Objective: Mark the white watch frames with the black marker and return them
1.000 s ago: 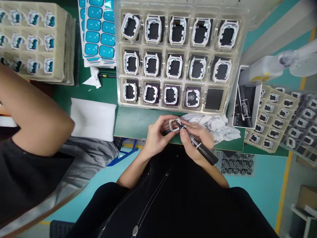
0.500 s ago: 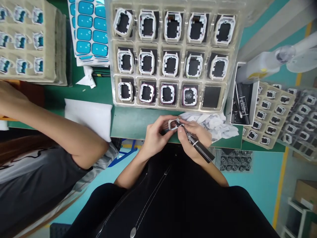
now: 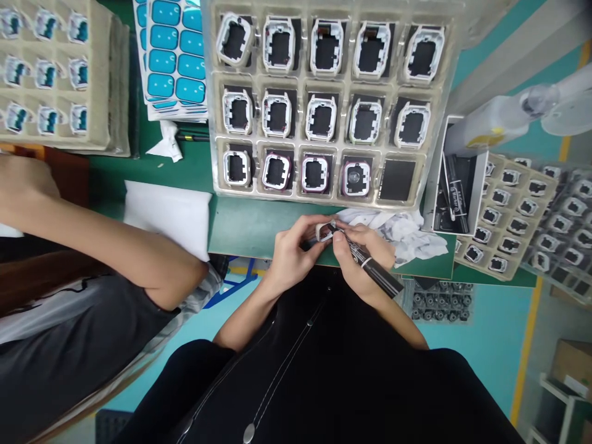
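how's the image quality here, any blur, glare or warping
Head view: even light; the hands, left hand holding a white frame, right hand holding a black marker, are sharp; the clear tray shows soft glare; edges bow from the wide lens; the fan at right is blurred.

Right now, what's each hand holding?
Left hand: closed on the small white frame.
Right hand: closed on the black marker, tip at the frame.
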The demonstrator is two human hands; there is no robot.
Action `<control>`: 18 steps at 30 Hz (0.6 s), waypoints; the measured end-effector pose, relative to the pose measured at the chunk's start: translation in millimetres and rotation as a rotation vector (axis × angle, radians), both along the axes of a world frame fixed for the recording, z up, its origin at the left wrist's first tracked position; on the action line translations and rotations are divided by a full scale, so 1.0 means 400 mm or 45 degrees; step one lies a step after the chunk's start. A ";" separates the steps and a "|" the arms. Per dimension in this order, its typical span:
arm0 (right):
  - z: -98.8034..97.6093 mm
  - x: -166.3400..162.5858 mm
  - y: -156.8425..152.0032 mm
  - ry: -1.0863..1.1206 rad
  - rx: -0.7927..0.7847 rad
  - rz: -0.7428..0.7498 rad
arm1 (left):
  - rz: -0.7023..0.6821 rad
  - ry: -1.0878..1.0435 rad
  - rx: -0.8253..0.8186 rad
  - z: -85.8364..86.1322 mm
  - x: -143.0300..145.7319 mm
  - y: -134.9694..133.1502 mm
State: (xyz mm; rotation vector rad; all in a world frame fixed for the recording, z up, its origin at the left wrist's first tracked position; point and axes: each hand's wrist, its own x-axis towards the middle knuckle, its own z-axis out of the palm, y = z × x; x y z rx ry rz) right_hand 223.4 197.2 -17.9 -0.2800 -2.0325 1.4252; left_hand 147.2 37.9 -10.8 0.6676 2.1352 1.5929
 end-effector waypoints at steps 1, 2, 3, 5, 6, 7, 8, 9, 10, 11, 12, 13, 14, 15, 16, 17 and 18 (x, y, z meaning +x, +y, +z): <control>0.002 -0.001 0.000 -0.013 -0.042 -0.007 | 0.003 -0.025 0.014 0.001 -0.001 0.002; 0.002 -0.002 0.000 -0.013 -0.065 -0.013 | 0.002 -0.052 0.033 0.002 -0.003 0.003; 0.000 -0.003 -0.001 -0.005 -0.057 -0.009 | -0.003 -0.080 0.056 0.003 -0.005 0.004; -0.009 -0.006 -0.003 0.027 0.047 0.003 | -0.016 -0.128 0.090 0.003 -0.007 0.004; -0.014 -0.007 -0.005 0.059 0.121 0.009 | -0.020 -0.140 0.097 0.003 -0.008 0.003; -0.020 -0.009 -0.007 0.106 0.190 0.008 | -0.018 -0.142 0.097 0.002 -0.009 0.002; -0.024 -0.011 -0.008 0.155 0.237 0.001 | -0.015 -0.135 0.088 0.002 -0.008 0.002; -0.027 -0.012 -0.010 0.185 0.257 -0.001 | -0.012 -0.120 0.071 0.002 -0.008 0.002; -0.027 -0.013 -0.010 0.192 0.253 -0.004 | -0.013 -0.094 0.055 0.002 -0.007 0.002; -0.025 -0.013 -0.011 0.173 0.234 -0.002 | -0.015 -0.063 0.041 0.003 -0.006 0.002; -0.020 -0.013 -0.010 0.128 0.206 0.000 | -0.019 -0.034 0.031 0.004 -0.005 0.003; -0.015 -0.011 -0.009 0.070 0.171 0.000 | -0.022 -0.012 0.034 0.004 -0.004 0.004; -0.009 -0.010 -0.007 0.020 0.130 -0.006 | -0.024 0.000 0.047 0.005 -0.004 0.006; -0.003 -0.008 -0.005 -0.012 0.089 -0.018 | -0.022 -0.001 0.064 0.006 -0.004 0.007; 0.001 -0.006 -0.003 -0.027 0.055 -0.029 | -0.021 -0.018 0.084 0.005 -0.004 0.008; 0.004 -0.004 -0.002 -0.036 0.033 -0.029 | -0.022 -0.050 0.103 0.005 -0.005 0.009; 0.005 -0.002 0.000 -0.042 0.026 -0.018 | -0.020 -0.093 0.123 0.003 -0.005 0.009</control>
